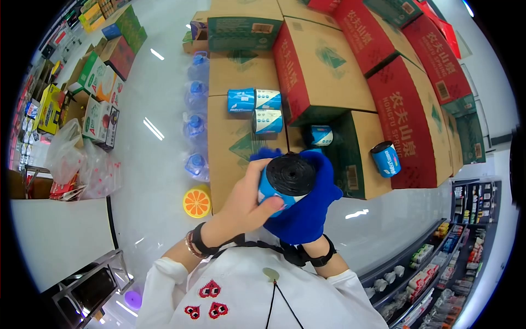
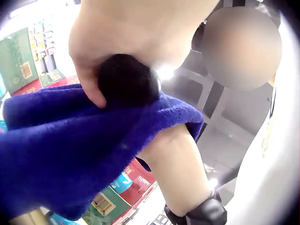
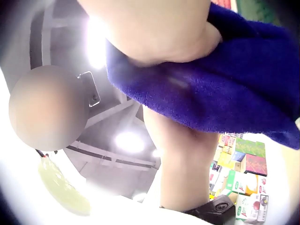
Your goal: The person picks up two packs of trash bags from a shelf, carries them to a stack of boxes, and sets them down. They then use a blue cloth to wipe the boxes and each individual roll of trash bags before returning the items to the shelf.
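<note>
Shop floor (image 1: 156,175) beside stacked cardboard boxes (image 1: 334,71).
Left grip (image 1: 244,198) holds a blue-wrapped black roll (image 1: 291,174); right grip (image 3: 164,35), partly hidden by blue cloth (image 1: 304,226): cannot tell.

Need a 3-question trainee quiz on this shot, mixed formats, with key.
1. Which hand is plainly seen gripping the black roll?
2. True or false: the cloth below the roll is red.
3. In the head view, the caps on the plastic jugs are: A) red, B) blue, C) black.

Key:
1. The left hand.
2. False; it is a blue cloth.
3. B.
</note>
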The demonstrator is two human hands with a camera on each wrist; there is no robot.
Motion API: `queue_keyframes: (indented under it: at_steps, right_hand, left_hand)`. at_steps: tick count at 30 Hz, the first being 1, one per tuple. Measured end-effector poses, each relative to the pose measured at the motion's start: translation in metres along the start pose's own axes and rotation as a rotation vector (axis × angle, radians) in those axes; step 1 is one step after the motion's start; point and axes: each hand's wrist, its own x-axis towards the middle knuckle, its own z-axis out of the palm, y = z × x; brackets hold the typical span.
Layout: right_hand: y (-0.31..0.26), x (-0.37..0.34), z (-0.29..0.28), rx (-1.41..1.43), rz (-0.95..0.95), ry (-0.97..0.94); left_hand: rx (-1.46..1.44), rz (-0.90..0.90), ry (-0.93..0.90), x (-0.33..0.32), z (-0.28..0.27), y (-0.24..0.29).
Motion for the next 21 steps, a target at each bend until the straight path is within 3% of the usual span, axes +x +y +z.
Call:
queue_keyframes:
  at_steps: [2,5,7,8,10,11,12,14,15,16,18,19,21]
  right_hand:
    - [0.0,0.001,-0.001,-0.136,-0.026,0.012]
    - [-0.023,0.008,-0.006,-0.1,-0.04,-0.014]
    - [-0.019,0.004,0.0,-0.097,-0.026,0.012]
    - [-0.017,0.002,0.002,-0.096,-0.012,0.039]
    - [-0.015,-0.002,0.002,-0.202,0.013,0.065]
    - [-0.016,-0.004,0.001,-0.31,0.038,0.087]
    - [-0.02,-0.005,0.002,-0.311,0.039,0.089]
    - [-0.034,-0.006,0.007,-0.517,-0.126,0.108]
    - [-0.033,-0.008,0.011,-0.409,-0.083,0.152]
    - [-0.031,-0.01,0.01,-0.408,-0.083,0.154]
    - [-0.027,-0.014,0.005,-0.117,0.053,-0.057]
    - [-0.028,-0.013,0.011,-0.184,0.026,-0.002]
    - [-0.031,-0.008,0.016,-0.29,-0.052,0.03]
  left_hand:
    - [-0.117,-0.039,-0.027,0.001,-0.005,-0.001]
    - [-0.114,0.03,-0.05,0.0,-0.008,-0.008]
    - [0.155,0.276,0.017,0.001,-0.009,-0.016]
    - [0.156,0.277,0.015,0.003,-0.009,-0.017]
    - [0.032,0.208,0.338,0.007,-0.005,-0.017]
    - [-0.052,0.012,0.413,0.006,-0.003,-0.016]
    - [-0.053,0.013,0.411,0.006,-0.006,-0.016]
    - [0.221,-0.053,0.223,0.005,-0.02,-0.017]
    - [-0.16,-0.081,0.175,0.001,-0.018,-0.021]
    - [-0.159,-0.08,0.173,0.001,-0.017,-0.021]
    - [-0.006,0.043,0.1,0.005,-0.01,-0.005]
    - [-0.063,-0.039,0.145,0.005,-0.003,-0.002]
    - [-0.088,-0.011,0.167,0.001,0.007,-0.008]
